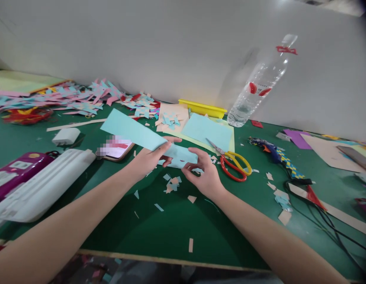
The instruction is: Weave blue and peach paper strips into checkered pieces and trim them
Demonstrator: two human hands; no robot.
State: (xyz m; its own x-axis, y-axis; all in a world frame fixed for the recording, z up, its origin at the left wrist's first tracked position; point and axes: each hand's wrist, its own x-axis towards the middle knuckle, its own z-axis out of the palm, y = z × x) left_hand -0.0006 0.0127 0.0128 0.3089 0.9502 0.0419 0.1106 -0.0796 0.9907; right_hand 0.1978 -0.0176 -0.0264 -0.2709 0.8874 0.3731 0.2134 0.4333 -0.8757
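A long strip of light blue paper (129,129) is held above the table between both hands. My left hand (155,154) pinches it near the middle, thumb on top. At its right end, my right hand (204,173) grips the paper between thumb and fingers, and the strip looks folded there. Just right of my right hand lie scissors (234,165) with one red and one yellow handle, blades apart. Behind them rests a light blue sheet (211,130) on a pale yellow one. Small paper scraps (172,184) are scattered below my hands.
A phone (119,148), a white charger (66,136) and a long white device (47,185) lie left. Piled paper cutouts (88,94) sit at the back left. A clear bottle (256,88) stands by the wall near a yellow tray (202,109). Cables (327,221) run at right.
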